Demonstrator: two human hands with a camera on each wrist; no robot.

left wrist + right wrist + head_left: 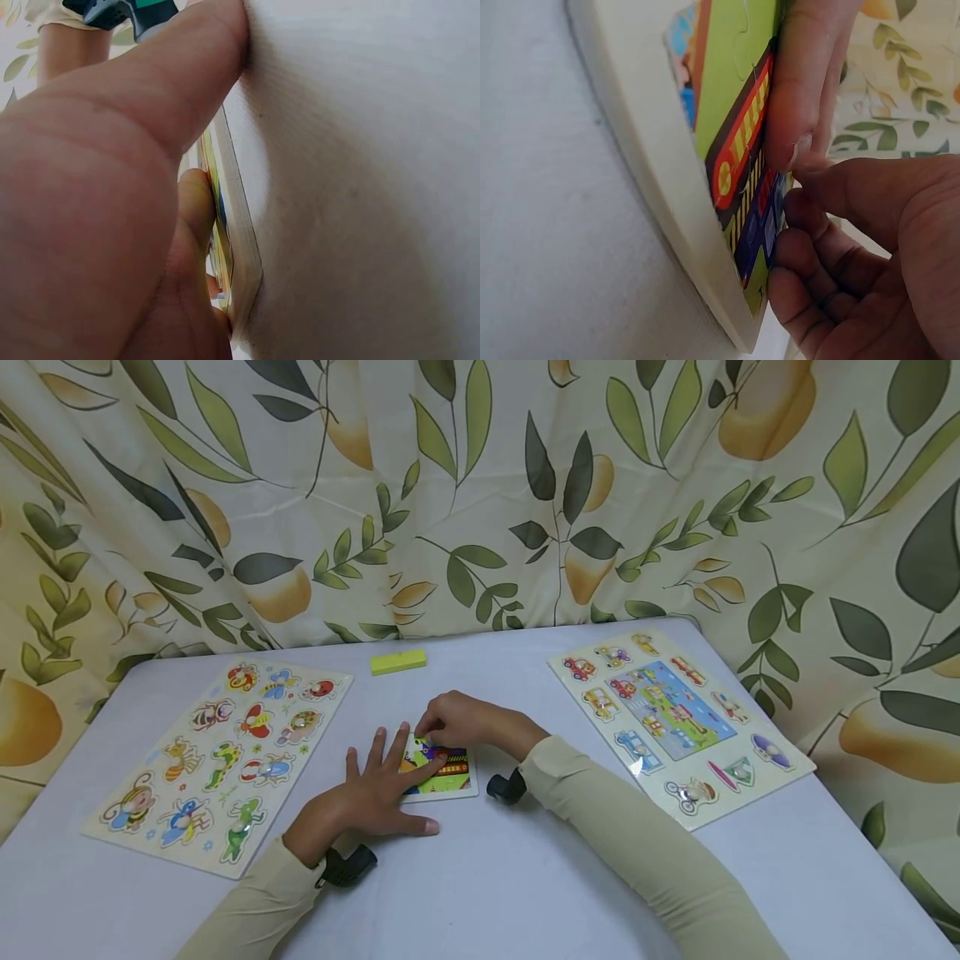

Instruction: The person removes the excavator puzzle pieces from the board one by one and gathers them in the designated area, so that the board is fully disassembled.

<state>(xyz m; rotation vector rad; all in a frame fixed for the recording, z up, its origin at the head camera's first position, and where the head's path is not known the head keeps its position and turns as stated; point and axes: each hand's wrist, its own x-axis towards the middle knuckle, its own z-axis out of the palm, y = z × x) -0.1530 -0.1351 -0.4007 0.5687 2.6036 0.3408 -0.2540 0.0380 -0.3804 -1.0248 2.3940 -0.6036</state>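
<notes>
A small jigsaw puzzle in a white-edged tray [453,795] lies mid-table, its picture showing a red and yellow vehicle on green. My left hand [375,795] is spread across its left side with straight fingers, covering part of the picture. In the left wrist view the thumb [202,52] reaches down to the table in front of the tray [241,225]. At the puzzle's upper edge my right hand [468,720] has curled fingers and pinches a puzzle piece, mostly hidden by the fingertips. The right wrist view shows those fingers [810,255] close against the picture, beside a left finger.
A yellow block [398,662] lies behind the puzzle. To the left is a board of insect pictures [285,760]; to the right, a board of vehicle pictures [600,739]. A leaf-patterned curtain [480,510] hangs behind the white table [487,893].
</notes>
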